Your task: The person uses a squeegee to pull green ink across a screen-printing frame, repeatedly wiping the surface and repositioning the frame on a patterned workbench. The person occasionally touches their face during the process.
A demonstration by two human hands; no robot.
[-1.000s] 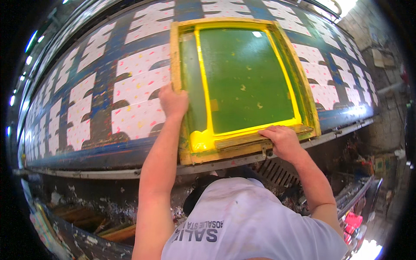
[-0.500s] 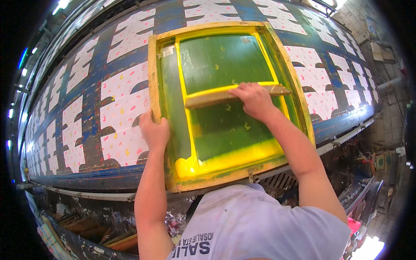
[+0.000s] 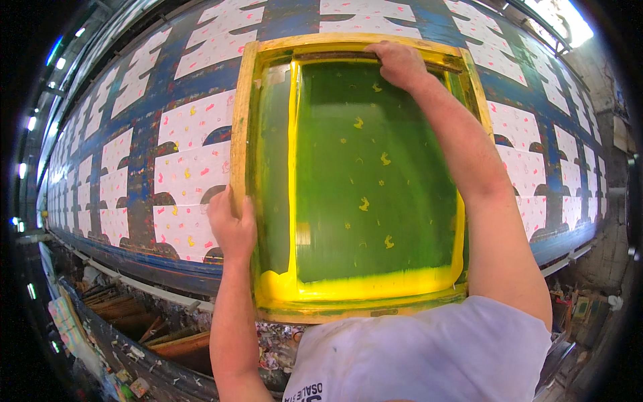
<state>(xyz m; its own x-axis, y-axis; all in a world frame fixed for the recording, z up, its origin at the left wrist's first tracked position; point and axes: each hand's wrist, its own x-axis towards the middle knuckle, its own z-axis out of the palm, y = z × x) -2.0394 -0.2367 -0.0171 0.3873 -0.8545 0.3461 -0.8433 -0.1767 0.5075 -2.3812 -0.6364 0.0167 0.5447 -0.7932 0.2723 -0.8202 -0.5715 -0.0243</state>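
A wooden-framed printing screen (image 3: 241, 127) with a green mesh (image 3: 335, 167) lies in front of me. Small animal-shaped marks show on the mesh. My left hand (image 3: 233, 221) is closed round the frame's left side, thumb on the inner side. At the far end of the screen, my right hand (image 3: 402, 65) grips a squeegee (image 3: 335, 55) lying crosswise along the far inner edge; the hand covers part of it. Thick yellow ink (image 3: 375, 285) is pooled along the near end, and a yellow line runs up the mesh's left side.
The screen rests on a long blue, paint-stained table (image 3: 144, 177). White cut pieces (image 3: 191, 167) with small pink and yellow prints lie in rows on both sides and beyond. Below the near edge at left are wooden boards (image 3: 177, 345) and scraps.
My right hand has pushed the squeegee from mid-screen to the far end. Animal marks now show more clearly on the mesh. My left hand still holds the frame's left side.
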